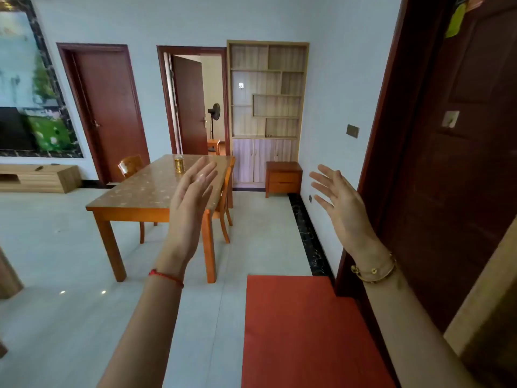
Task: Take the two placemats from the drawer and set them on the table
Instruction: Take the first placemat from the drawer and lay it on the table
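Observation:
Both my hands are raised in front of me with palms facing each other. My left hand (190,191) is open, fingers straight, and holds nothing. My right hand (338,197) is also open with spread fingers and holds nothing. Beyond the left hand stands a wooden dining table (140,197) with a patterned glossy top. A small orange-brown cabinet with two drawers (283,177) sits against the far wall, past the table; both drawers look shut. No placemats are visible.
A small gold jar (179,163) stands on the table's far end. Chairs (223,203) are tucked at the table. A red floor mat (305,331) lies below me. A dark door (461,163) is close on my right. A tall shelf unit (267,107) rises behind the cabinet.

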The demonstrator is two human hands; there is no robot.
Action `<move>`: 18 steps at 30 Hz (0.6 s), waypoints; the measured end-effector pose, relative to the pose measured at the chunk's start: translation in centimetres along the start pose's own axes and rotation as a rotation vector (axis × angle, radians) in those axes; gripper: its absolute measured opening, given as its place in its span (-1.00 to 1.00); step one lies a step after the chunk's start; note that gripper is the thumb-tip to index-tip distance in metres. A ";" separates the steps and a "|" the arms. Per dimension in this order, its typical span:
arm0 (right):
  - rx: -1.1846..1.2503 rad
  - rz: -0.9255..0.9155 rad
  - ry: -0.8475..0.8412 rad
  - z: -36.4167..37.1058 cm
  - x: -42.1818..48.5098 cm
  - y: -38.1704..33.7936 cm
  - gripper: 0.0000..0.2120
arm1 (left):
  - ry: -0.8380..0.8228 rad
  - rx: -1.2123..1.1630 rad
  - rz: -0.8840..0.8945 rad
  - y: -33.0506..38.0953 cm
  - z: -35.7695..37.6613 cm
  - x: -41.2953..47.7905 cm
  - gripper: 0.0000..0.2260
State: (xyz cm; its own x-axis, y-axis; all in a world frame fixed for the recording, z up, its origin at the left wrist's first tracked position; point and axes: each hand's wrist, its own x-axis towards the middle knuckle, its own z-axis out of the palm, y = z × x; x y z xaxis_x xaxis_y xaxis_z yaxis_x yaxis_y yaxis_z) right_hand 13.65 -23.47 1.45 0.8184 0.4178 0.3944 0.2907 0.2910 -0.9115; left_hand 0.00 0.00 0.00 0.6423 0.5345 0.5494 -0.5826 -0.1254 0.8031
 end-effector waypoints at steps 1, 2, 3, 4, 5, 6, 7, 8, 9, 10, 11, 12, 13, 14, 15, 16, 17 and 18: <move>0.008 0.014 0.006 0.1 0.6 0.8 -0.57 | 0.006 -0.013 -0.002 -0.7 0.1 0.5 -0.65; 0.012 0.033 0.011 0.1 1.3 1.4 -0.58 | 0.005 -0.014 -0.021 -1.3 0.0 1.1 -0.67; 0.011 0.044 0.012 0.1 2.0 2.4 -0.58 | 0.001 -0.011 -0.027 -2.3 -0.1 1.8 -0.68; 0.015 0.060 0.009 0.3 2.6 3.1 -0.59 | -0.006 -0.011 -0.044 -3.0 0.0 2.3 -0.69; 0.015 0.068 0.013 0.4 3.4 3.9 -0.59 | -0.006 -0.010 -0.049 -3.9 0.0 3.1 -0.70; 0.020 0.078 0.023 0.4 4.5 4.7 -0.59 | -0.001 -0.012 -0.057 -4.8 -0.1 4.0 -0.70; 0.025 0.081 0.030 0.4 5.6 5.5 -0.59 | 0.000 -0.011 -0.060 -5.8 -0.2 4.9 -0.70; 0.028 0.073 0.033 0.4 6.6 6.2 -0.59 | -0.004 -0.021 -0.054 -6.6 -0.3 5.8 -0.70; 0.030 0.072 0.039 0.5 7.8 7.0 -0.58 | -0.003 -0.021 -0.055 -7.5 -0.4 6.8 -0.69; 0.033 0.080 0.046 0.6 9.1 7.6 -0.58 | -0.004 -0.020 -0.067 -8.4 -0.5 7.9 -0.67; 0.041 0.082 0.050 0.7 10.3 8.2 -0.58 | -0.002 -0.018 -0.077 -9.1 -0.6 8.9 -0.66; 0.044 0.082 0.055 0.8 11.5 8.8 -0.57 | 0.000 -0.013 -0.079 -10.0 -0.7 10.0 -0.66; 0.047 0.084 0.057 0.9 12.7 9.5 -0.57 | 0.002 -0.004 -0.082 -10.8 -0.8 11.0 -0.67; 0.051 0.090 0.059 1.0 13.7 10.2 -0.57 | -0.001 0.004 -0.090 -11.6 -0.9 11.9 -0.67; 0.051 0.094 0.059 1.1 14.6 10.9 -0.57 | -0.006 0.010 -0.097 -12.3 -1.0 12.7 -0.67; 0.050 0.095 0.060 1.1 15.4 11.7 -0.57 | -0.005 0.009 -0.092 -13.1 -1.0 13.5 -0.67; 0.050 0.099 0.057 1.2 16.3 12.5 -0.57 | -0.007 0.009 -0.095 -13.9 -1.0 14.3 -0.65; 0.048 0.110 0.061 1.2 17.0 13.2 -0.57 | -0.009 0.008 -0.109 -14.7 -1.1 15.0 -0.63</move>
State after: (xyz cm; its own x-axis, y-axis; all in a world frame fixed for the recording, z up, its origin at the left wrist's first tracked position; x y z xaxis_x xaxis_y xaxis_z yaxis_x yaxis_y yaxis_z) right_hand 30.78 -11.51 -3.71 0.8732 0.3970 0.2828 0.1743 0.2876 -0.9418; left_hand 17.69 10.78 -3.79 0.7061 0.5374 0.4610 -0.5051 -0.0740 0.8599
